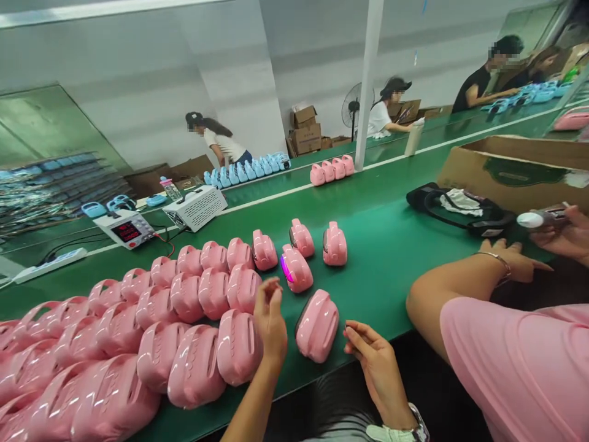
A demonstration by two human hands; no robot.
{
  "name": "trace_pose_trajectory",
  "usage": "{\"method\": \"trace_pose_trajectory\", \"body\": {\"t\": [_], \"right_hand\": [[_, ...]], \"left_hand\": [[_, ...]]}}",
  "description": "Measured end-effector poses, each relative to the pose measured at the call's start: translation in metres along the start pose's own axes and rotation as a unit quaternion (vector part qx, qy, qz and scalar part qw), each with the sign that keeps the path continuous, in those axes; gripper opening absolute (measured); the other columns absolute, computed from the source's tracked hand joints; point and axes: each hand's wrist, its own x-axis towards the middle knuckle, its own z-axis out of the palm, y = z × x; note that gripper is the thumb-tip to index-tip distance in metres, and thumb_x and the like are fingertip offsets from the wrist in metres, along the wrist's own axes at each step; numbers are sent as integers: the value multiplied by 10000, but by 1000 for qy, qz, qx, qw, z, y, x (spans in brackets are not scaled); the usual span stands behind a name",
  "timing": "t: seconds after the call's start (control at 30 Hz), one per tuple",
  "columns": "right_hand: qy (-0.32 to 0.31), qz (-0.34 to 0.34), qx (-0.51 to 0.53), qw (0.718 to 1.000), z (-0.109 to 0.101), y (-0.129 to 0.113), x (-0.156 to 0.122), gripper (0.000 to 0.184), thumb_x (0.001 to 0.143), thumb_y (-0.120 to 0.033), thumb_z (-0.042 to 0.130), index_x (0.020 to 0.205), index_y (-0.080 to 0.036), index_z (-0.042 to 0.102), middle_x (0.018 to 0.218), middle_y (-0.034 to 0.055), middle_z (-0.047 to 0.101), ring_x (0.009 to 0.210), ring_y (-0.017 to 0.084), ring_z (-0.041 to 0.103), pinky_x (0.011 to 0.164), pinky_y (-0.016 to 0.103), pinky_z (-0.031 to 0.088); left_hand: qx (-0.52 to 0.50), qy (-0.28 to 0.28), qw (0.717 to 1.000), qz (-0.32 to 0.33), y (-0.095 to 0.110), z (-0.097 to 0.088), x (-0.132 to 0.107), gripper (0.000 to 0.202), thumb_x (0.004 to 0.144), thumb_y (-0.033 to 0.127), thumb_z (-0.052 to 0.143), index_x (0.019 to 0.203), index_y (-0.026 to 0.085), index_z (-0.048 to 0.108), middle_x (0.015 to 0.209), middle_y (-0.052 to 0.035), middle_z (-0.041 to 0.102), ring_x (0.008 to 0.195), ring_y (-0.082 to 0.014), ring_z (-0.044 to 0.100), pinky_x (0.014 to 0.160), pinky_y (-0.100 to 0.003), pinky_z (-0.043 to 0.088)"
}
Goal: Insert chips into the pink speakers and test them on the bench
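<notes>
In the head view, a pink handled device [317, 326], apparently a portable speaker, stands at the front of the green table, between my two hands. My left hand [272, 322] is raised to its left, fingers loosely bent and apart, with nothing visible in them. Right of the device, my right hand [375, 359] pinches thumb and fingers together; a tiny dark thing shows at the tips, too small to name. Behind stand more pink devices, one with a lit purple front [294, 269]. Rows of the same pink devices [239, 347] fill the table's left side.
A power supply [126, 230] with red digits and a white vented box [196, 207] stand at back left. To my right, a co-worker in a pink sleeve [519, 368] reaches over the table near a black bag [460, 209] and a cardboard box [515, 172]. Others work behind.
</notes>
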Motion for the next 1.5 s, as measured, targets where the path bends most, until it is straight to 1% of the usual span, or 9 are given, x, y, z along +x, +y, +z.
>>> {"method": "trace_pose_trajectory", "body": {"t": [0.1,0.17,0.33,0.43,0.63,0.87,1.03,1.2,1.5], "right_hand": [[6,-53,-30,998,6,3,-3,384,433,-441,893,684,-187,750,637,20,664,532,114,519,543,262,451],[-11,-75,-56,996,11,3,-5,327,446,-412,888,645,-190,753,630,31,674,549,133,540,561,280,476],[-73,-74,-115,988,12,-6,-6,251,450,-351,890,583,-194,747,598,37,680,549,152,581,562,283,503],[-113,-53,-147,981,9,-14,-2,241,462,-346,883,575,-186,743,615,46,697,578,165,615,584,285,518],[-199,-16,-180,963,6,-25,6,296,458,-332,897,584,-153,698,583,18,657,530,144,582,553,286,499],[-227,10,-124,966,3,-10,25,577,337,-250,937,647,-189,456,595,-95,442,531,55,347,467,183,296],[-291,44,-88,951,-5,-11,30,525,451,-337,916,766,-188,524,686,-73,403,622,77,376,561,198,334],[-278,43,-89,955,-6,-14,28,458,524,-344,890,762,-184,533,693,-65,372,649,85,354,579,197,324],[-260,59,-92,959,-2,-15,26,490,475,-320,906,734,-188,513,681,-72,367,634,81,357,556,193,326]], "left_hand": [[34,-249,967,-31,6,-34,-45,287,808,410,596,998,205,658,1168,-83,587,1171,-268,506,1038,-387,379],[59,-305,948,-64,9,-49,-63,268,844,418,578,998,215,660,1307,-90,509,1299,-278,402,1082,-389,334],[72,-278,952,-106,14,-58,-71,272,860,454,559,961,207,616,1216,-89,540,1211,-256,466,947,-321,431],[38,-243,961,-128,5,-45,-57,317,864,430,520,1093,217,571,1183,-65,587,1133,-225,531,973,-324,421],[3,-291,941,-174,-8,-18,-41,396,831,329,533,1207,207,550,1269,-52,598,1170,-217,546,1003,-310,431],[3,-300,941,-158,0,-20,-44,368,810,293,537,1170,225,567,1236,-34,600,1109,-202,558,951,-281,454],[-14,-283,936,-209,-9,-17,-41,347,802,296,537,1140,225,567,1185,-32,609,1068,-197,563,889,-262,460],[-33,-277,938,-206,-19,-16,-40,327,783,288,556,1106,234,568,1173,-20,599,1066,-182,549,906,-247,442],[-54,-280,935,-210,-18,-14,-42,339,791,282,511,1118,211,567,1155,-41,583,1032,-199,539,859,-254,446]]}}
